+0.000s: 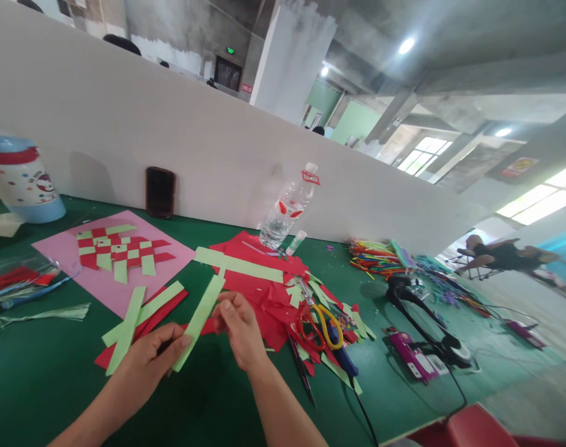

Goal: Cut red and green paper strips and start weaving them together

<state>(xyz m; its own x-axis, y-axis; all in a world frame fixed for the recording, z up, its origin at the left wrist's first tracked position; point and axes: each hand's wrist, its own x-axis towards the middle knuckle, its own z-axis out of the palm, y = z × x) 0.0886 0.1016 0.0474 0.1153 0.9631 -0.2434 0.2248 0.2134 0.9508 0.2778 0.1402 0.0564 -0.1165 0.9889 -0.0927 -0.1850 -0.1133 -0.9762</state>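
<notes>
Between its thumb and fingers, my left hand (155, 351) grips a light green paper strip (203, 316) by its lower end; the strip slants up to the right. Close by the strip's upper right edge is my right hand (240, 326), its fingers curled together; whether anything is pinched in them is hidden. Left of the hands, more green strips (129, 329) lie crossed over red strips (159, 316). Beyond them a woven red and green paper piece (120, 251) rests on a pink sheet (110, 295). Red paper (274, 304) lies behind my right hand, with a long green strip (246, 266) across it.
Scissors (329, 326) lie among paper scraps, beside a dark pen-like tool (302, 372). A water bottle (287, 211), glue stick (296, 243), phone (161, 192) and flask (25, 180) stand along the partition. Coloured bundles (380, 257) and a black device (420, 310) are at right; a person (501, 254) is beyond.
</notes>
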